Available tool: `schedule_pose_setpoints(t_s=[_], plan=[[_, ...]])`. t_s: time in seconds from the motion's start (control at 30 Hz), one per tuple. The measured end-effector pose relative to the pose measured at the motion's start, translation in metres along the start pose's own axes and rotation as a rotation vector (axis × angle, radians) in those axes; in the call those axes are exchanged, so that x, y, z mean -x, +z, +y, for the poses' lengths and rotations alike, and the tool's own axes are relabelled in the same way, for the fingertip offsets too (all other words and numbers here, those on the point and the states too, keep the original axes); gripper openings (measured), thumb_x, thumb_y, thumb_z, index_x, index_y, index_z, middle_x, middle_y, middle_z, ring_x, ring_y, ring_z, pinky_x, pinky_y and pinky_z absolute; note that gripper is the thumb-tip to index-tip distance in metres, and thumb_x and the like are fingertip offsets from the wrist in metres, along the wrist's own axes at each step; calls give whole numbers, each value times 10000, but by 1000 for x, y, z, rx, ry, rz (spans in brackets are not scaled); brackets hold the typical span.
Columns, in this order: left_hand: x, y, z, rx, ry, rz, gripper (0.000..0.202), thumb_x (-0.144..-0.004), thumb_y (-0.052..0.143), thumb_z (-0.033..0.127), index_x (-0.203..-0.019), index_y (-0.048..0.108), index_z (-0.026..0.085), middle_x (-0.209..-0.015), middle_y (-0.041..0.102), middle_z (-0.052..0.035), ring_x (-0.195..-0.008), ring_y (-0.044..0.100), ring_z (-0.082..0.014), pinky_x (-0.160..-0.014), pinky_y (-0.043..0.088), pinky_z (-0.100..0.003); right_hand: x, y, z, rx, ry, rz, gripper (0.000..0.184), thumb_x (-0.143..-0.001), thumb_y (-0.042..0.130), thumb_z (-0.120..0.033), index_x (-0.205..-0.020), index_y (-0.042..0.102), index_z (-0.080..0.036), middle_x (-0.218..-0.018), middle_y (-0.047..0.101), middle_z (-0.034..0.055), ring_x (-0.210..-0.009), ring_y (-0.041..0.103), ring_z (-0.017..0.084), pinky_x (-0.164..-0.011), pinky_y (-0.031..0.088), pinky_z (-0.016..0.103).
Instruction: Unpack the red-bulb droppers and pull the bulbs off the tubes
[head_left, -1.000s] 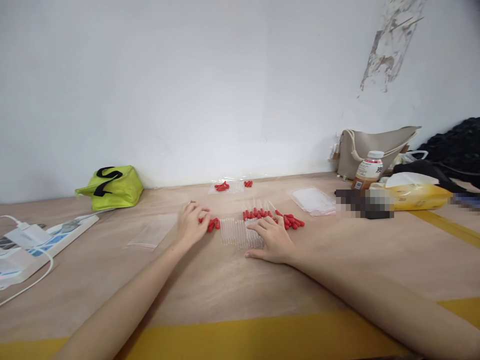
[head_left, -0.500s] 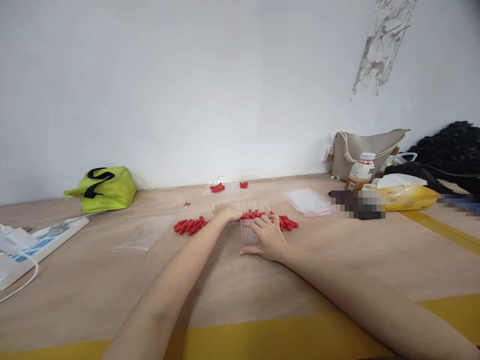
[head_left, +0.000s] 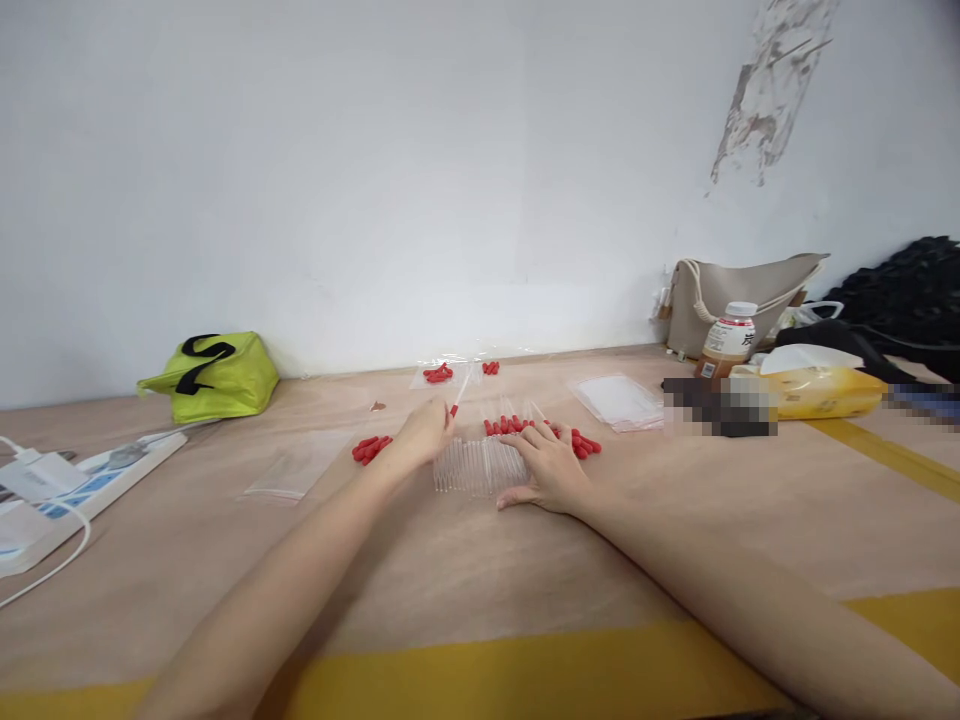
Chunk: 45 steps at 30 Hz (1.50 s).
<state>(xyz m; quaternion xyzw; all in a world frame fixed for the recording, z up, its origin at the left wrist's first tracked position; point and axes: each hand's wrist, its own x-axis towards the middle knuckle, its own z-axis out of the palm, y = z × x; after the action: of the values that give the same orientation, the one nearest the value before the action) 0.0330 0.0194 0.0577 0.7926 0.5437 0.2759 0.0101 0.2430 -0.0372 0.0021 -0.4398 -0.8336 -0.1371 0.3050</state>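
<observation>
A row of clear plastic tubes [head_left: 480, 466] lies flat on the table, their far ends fitted with red caps [head_left: 514, 425]. My right hand [head_left: 547, 465] rests on the right part of this row, fingers spread and flat. My left hand [head_left: 425, 430] is closed in a pinch on a single clear tube with a red cap [head_left: 457, 398], lifted at a slant just left of the row. A small heap of loose red caps [head_left: 370, 447] lies left of my left hand. More red caps [head_left: 587, 443] lie right of the row.
A clear zip bag [head_left: 300, 465] lies at the left, another [head_left: 616, 400] at the right, and a bag with red caps [head_left: 441, 374] by the wall. A lime-green bag [head_left: 210, 377], power strip [head_left: 90, 477], beige tote [head_left: 739, 298], bottle [head_left: 727, 338] and yellow packet [head_left: 821, 392] stand around.
My left hand left the loose red caps, went to the row's far end and now holds one capped tube lifted off the table. My right hand stayed on the row.
</observation>
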Motion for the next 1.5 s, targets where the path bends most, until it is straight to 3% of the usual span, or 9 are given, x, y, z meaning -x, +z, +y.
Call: schedule_pose_setpoints(t_s=[0.1, 0.2, 0.3, 0.43, 0.57, 0.73, 0.9, 1.2, 1.5], plan=[[35, -7, -2, -46, 95, -42, 77, -803, 429, 191, -751, 485, 181, -676, 529, -7, -573, 504, -148, -534, 363, -264, 2, -7, 5, -17, 61, 86, 659, -662, 490, -681, -1127, 511, -214, -985, 571, 83, -913, 487, 235, -834, 250, 392], [64, -1, -9, -83, 270, 4, 94, -836, 382, 196, -760, 437, 183, -717, 513, -20, -606, 500, -150, -552, 374, -263, 6, -13, 13, -70, 196, 275, 419, -825, 410, -494, -1089, 513, -186, -1017, 566, 95, -943, 491, 213, -851, 266, 370], [79, 11, -15, 23, 392, 83, 96, -865, 370, 198, -784, 420, 183, -788, 517, -31, -701, 522, -144, -620, 411, -255, 7, -16, 17, -116, 205, 333, 365, -838, 405, -446, -1060, 519, -180, -1037, 565, 97, -974, 483, 213, -851, 275, 362], [81, 21, -16, 89, 459, 151, 76, -865, 390, 173, -798, 427, 181, -830, 527, -40, -775, 533, -144, -677, 434, -258, 7, -15, 6, -132, 9, 163, 423, -776, 492, -509, -1075, 542, -214, -1017, 598, 67, -938, 492, 205, -895, 228, 387], [79, 23, -14, 105, 495, 192, 73, -859, 401, 174, -805, 451, 178, -837, 539, -47, -776, 540, -142, -683, 454, -264, 5, -6, -6, -75, -122, 110, 290, -828, 469, -430, -1017, 602, -256, -875, 647, 18, -889, 501, 169, -918, 172, 393], [81, 24, -11, 116, 532, 226, 88, -855, 421, 187, -903, 493, 176, -855, 562, -58, -809, 553, -150, -720, 469, -281, 4, 3, -11, -47, -152, 91, 257, -867, 424, -359, -1007, 617, -263, -730, 641, 4, -785, 499, 147, -892, 182, 389], [80, 23, -6, 8, 571, 215, 286, -847, 462, 254, -1121, 501, 182, -1119, 522, -123, -1034, 495, -216, -849, 421, -377, 5, 4, -12, -38, -164, 89, 250, -878, 400, -310, -964, 632, -272, -682, 609, -1, -758, 475, 141, -881, 189, 374], [81, 16, 0, -94, 670, 233, 117, -830, 511, 235, -789, 617, 211, -822, 667, -9, -819, 554, -163, -842, 342, -385, 9, -3, -13, -73, -213, 64, 230, -862, 422, -303, -866, 650, -276, -628, 599, -21, -732, 450, 137, -869, 168, 377], [84, 13, 0, -150, 704, 196, 210, -844, 440, 179, -762, 630, 220, -811, 663, -20, -783, 523, -167, -792, 347, -385, 14, -4, -12, -67, -236, 56, 223, -854, 422, -284, -862, 644, -271, -625, 599, -15, -729, 442, 142, -857, 174, 381]])
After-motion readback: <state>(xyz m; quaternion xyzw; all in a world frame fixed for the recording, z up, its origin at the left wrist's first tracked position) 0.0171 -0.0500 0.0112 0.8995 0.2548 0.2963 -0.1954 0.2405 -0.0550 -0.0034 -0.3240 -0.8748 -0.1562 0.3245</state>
